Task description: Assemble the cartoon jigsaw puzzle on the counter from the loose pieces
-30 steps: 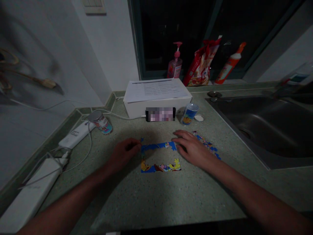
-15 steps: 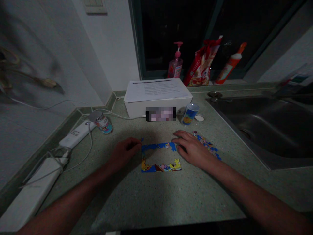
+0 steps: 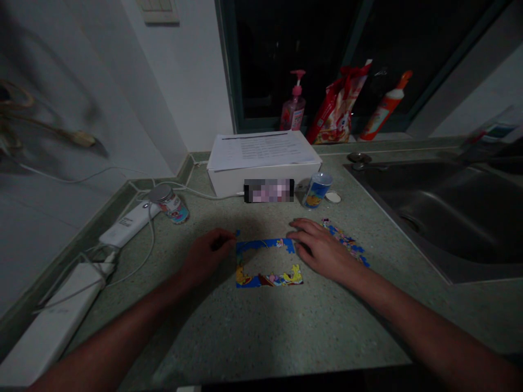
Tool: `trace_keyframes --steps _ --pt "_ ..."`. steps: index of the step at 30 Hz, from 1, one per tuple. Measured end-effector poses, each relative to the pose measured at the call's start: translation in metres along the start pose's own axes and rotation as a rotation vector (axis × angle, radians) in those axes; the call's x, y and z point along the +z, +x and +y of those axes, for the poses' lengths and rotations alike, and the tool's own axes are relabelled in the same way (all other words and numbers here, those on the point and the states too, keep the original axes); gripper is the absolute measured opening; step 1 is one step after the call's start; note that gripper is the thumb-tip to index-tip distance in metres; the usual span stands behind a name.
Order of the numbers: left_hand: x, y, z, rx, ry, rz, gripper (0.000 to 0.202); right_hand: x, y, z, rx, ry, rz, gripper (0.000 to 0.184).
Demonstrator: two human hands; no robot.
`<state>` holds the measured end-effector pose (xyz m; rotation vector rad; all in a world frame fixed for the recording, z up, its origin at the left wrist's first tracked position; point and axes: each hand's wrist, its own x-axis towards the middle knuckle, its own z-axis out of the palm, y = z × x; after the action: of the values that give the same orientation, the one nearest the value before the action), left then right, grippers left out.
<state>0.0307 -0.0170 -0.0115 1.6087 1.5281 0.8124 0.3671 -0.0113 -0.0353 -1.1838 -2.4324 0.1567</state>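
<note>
A jigsaw puzzle frame lies on the counter between my hands, its border of blue and yellow cartoon pieces joined around a bare middle. The right side has a gap. My left hand is closed at the puzzle's upper left corner, thumb and forefinger together; whatever is between them is hidden. Just past those fingertips lies a small loose blue piece. My right hand rests with fingers apart beside the upper right corner. Partly behind that hand is a pile of loose puzzle pieces.
A white box with printed paper stands behind, a phone leaning on it. Nearby are a clear blue-labelled canister, a white lid and a jar. Power strips with cables lie left; a sink is right.
</note>
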Motion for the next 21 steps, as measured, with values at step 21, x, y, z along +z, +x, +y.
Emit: trace_keyframes --steps 21 --pt "0.007 0.027 -0.029 0.447 0.667 0.079 0.033 0.002 0.0 0.001 -0.023 0.013 0.012 0.034"
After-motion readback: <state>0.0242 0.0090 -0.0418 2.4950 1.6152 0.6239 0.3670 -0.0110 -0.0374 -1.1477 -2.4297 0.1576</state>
